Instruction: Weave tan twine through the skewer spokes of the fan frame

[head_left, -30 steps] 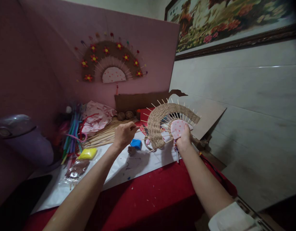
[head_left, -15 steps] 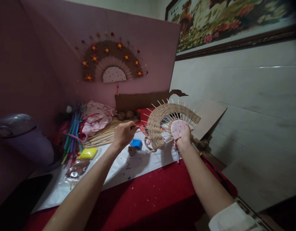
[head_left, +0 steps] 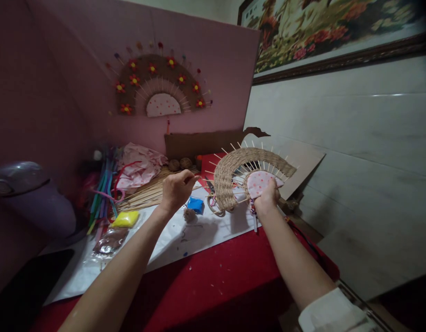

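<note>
My right hand (head_left: 266, 199) grips the pink dotted base of a half-round woven fan (head_left: 233, 171) made of tan cord wound over thin wooden sticks, and holds it upright above the table. My left hand (head_left: 176, 189) is closed in a pinch on the loose cord end beside the fan's left edge. A finished fan (head_left: 157, 85) with red flowers hangs on the pink board behind.
On white paper (head_left: 164, 240) over the red tablecloth (head_left: 227, 281) lie a blue clay block (head_left: 195, 204), a yellow clay block (head_left: 126, 219), a bundle of sticks (head_left: 147, 193), coloured pipe cleaners (head_left: 102, 189), pink cloth (head_left: 140, 166) and scissors (head_left: 210, 186). A purple appliance (head_left: 29, 198) stands left.
The fan in my right hand has tilted slightly clockwise and shifted a little right. My left hand has stayed pinched by its left edge.
</note>
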`<state>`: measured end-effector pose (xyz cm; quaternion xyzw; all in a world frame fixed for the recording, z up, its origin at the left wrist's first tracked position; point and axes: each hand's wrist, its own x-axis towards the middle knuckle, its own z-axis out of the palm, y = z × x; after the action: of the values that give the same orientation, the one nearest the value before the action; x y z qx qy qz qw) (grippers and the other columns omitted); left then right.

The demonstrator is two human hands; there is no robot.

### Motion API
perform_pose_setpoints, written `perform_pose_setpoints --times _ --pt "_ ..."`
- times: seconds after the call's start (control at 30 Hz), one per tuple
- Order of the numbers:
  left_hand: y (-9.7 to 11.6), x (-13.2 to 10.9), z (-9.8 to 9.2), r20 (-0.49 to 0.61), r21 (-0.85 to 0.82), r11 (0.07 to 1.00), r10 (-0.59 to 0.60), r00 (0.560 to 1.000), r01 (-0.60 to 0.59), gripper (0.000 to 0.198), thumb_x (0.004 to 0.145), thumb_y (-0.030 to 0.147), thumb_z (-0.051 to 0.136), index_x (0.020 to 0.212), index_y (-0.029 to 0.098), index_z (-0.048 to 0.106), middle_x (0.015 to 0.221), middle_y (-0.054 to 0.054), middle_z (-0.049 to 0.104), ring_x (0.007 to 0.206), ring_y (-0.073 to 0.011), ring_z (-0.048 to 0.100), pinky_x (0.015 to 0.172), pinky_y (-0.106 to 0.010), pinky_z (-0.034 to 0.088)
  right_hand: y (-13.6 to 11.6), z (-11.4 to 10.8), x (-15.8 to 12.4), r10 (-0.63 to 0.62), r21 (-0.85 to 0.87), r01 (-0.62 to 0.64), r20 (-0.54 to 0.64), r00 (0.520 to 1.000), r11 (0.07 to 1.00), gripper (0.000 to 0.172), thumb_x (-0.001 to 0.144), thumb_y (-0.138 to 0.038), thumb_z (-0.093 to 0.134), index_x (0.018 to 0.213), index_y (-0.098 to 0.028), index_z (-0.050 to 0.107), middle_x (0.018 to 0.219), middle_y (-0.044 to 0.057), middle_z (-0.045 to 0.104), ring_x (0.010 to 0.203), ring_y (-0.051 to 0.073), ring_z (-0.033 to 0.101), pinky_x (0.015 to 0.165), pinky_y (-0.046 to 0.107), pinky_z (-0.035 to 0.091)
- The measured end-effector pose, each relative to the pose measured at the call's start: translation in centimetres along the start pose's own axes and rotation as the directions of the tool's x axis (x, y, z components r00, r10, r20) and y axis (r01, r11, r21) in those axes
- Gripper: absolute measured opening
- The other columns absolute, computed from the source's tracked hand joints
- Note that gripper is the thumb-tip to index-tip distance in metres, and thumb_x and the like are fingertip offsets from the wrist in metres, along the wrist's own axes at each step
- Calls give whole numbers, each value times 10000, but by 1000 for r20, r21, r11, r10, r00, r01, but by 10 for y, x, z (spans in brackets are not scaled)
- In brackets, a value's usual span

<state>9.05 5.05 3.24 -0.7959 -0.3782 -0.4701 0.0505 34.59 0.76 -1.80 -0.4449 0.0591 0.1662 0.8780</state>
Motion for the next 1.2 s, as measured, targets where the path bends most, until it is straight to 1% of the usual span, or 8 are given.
perform_pose_setpoints --times 0.17,0.33,0.47,0.63,0.8,0.97,1.1,1.2 --pt "-1 0 0 -20 0 1000 8 1000 -8 182 744 343 604 664 184 640 596 -15 642 538 -118 553 535 -214 333 -1 0 0 13 -21 -13 5 1000 1000 190 782 -335 512 833 -155 544 897 37 640 746 136 644 637 299 564" --pt "1 0 -1 -15 12 1000 7 1000 -7 189 753 349 597 677 182 646 599 -18 642 543 -121 555 537 -218 327 -3 0 -6 56 -7 -56 55 997 998 197 793 -349 502 849 -162 531 852 35 654 771 137 648 662 299 559" --pt "3 -1 1 4 55 998 -16 1000 15 203 753 377 593 686 196 655 596 -14 640 560 -136 565 527 -230 308 -5 1 -12 75 5 -76 82 994 997 206 802 -350 487 877 -165 539 846 34 665 782 138 651 673 300 559" --pt "3 -2 3 41 96 994 -62 997 58 209 756 404 585 714 216 667 628 -15 656 583 -148 573 523 -242 286 -8 2 -17 80 11 -81 93 993 997 192 803 -333 473 845 -160 547 902 47 658 765 145 650 669 323 561" --pt "3 -3 4 70 104 994 -53 996 45 220 767 414 570 728 220 665 649 -18 666 595 -146 579 539 -243 291 -6 2 -16 41 16 -43 90 995 999 195 771 -323 517 849 -146 544 971 65 638 742 149 645 661 331 560" --pt "2 -4 3 99 81 996 -48 994 41 214 764 413 574 721 223 663 648 -8 666 569 -133 564 527 -238 286 -3 2 -14 51 17 -54 139 989 998 209 773 -333 510 850 -143 550 944 59 641 719 143 641 654 329 559" --pt "1 -2 3 57 84 995 -60 997 55 213 760 401 580 704 210 657 632 -13 658 568 -135 560 538 -237 298 -4 2 -13 35 27 -39 117 992 999 213 773 -341 507 868 -153 540 959 57 641 750 149 643 658 334 559" --pt "0 -1 3 31 106 991 -81 996 78 218 762 401 573 702 208 654 624 -18 651 580 -142 563 546 -238 302 -6 2 -15 42 36 -46 94 995 998 190 782 -332 494 846 -158 533 971 57 639 774 144 642 673 318 556"
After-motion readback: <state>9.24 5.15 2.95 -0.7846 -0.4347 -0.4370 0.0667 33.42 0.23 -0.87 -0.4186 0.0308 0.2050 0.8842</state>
